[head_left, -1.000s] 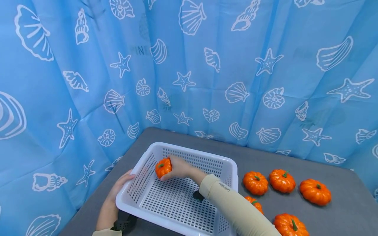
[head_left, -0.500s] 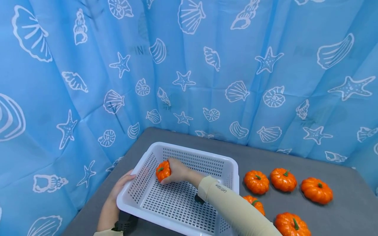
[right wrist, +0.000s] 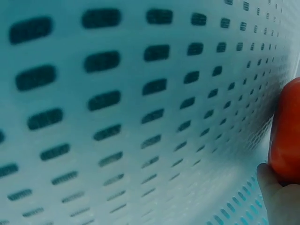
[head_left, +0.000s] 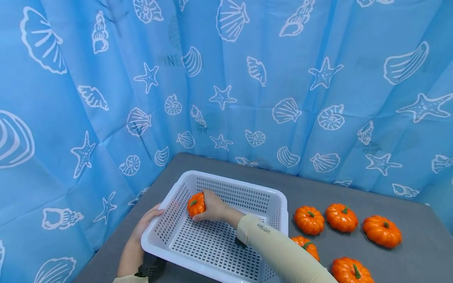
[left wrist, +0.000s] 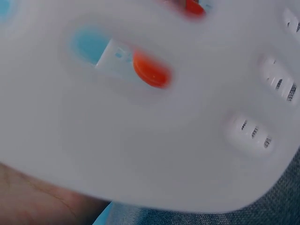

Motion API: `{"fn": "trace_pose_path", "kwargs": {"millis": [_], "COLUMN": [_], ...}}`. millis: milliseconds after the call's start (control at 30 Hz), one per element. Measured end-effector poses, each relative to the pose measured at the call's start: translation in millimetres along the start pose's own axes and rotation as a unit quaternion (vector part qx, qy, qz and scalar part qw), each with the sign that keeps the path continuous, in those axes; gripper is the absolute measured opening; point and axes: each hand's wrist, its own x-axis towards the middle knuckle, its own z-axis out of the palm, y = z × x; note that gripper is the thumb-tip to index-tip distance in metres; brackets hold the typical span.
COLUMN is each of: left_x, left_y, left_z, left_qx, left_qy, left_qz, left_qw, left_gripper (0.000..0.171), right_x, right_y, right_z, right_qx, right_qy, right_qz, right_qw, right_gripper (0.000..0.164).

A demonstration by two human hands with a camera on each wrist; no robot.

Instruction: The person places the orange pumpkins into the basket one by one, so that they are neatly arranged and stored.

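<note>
A small glossy orange pumpkin [head_left: 196,204] with a green stem is inside the white perforated plastic basket [head_left: 216,271], near its left wall. My right hand [head_left: 214,207] grips it from the right, thumb toward the front. In the right wrist view, the pumpkin [right wrist: 287,133] shows at the right edge, close to the basket's holed wall, with the thumb [right wrist: 269,180] against it. My left hand [head_left: 141,226] holds the basket's left rim. In the left wrist view, orange shows through a slot of the basket's wall [left wrist: 117,136], above part of the left hand [left wrist: 42,201].
Several more pumpkins lie on the grey tabletop right of the basket, among them one at the back [head_left: 341,217] and one at the front [head_left: 351,270]. My right forearm crosses the basket's right side. A blue seashell-print curtain [head_left: 219,118] hangs behind the table.
My right hand has sunk slightly inside the basket with the pumpkin, its wrist coming a little nearer. The left hand stays at the rim.
</note>
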Motion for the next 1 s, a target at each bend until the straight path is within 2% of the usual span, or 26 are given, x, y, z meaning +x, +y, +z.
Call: {"fn": "trace_pose_path", "kwargs": {"millis": [233,433,800,1000], "left_x": [0.3,-0.8,0.2,1.2], "left_y": [-4.4,-5.7,-4.7,-5.9], "left_z": [-3.7,-4.6,-5.1,-5.3], "left_qx": [0.015,0.026,0.043,0.062], "left_qy": [0.014,0.033,0.035,0.056], "left_qz": [-0.005,-0.013,-0.015,-0.019], "left_qw": [0.9998,0.9990,0.9984,0.9963], "left_gripper": [0.047,0.046,0.047,0.047], "right_x": [0,0,-2,-3], "right_y": [4,6,3,3], "right_z": [7,13,18,23], "right_qx": [0.009,0.005,-0.004,-0.015], "right_qy": [0.008,0.009,0.026,0.048], "right_qz": [-0.019,-0.023,-0.010,0.027], "right_qw": [1.000,1.000,1.000,0.998], "right_gripper": [0.089,0.092,0.092,0.097]}}
